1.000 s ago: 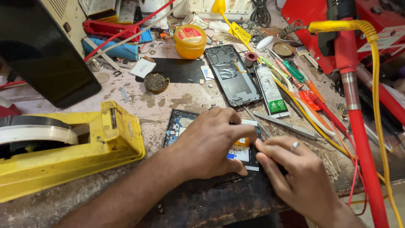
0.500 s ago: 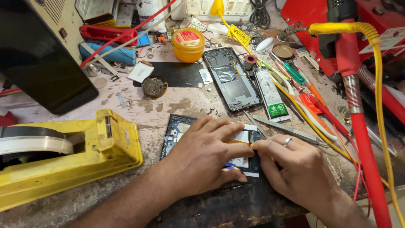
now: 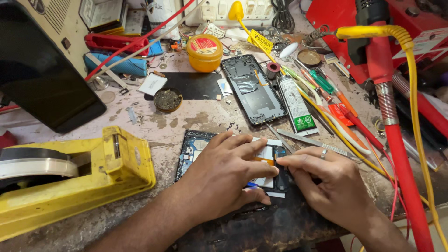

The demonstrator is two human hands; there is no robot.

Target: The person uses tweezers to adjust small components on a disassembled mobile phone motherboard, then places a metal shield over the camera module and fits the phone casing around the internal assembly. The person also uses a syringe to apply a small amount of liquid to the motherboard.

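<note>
On the bench we see a yellow tape dispenser at left and a bare phone frame farther back. Our left hand presses flat on the opened phone at the near edge; our right hand pinches at its inner parts, fingertips closed.

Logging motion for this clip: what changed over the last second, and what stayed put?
Little changed. The left hand stays pressed flat on the opened phone with exposed internals; the right hand has slid its fingertips slightly inward to meet the left at the orange flex strip. Nothing was picked up or released. The yellow tape dispenser and black phone frame are unmoved.
</note>
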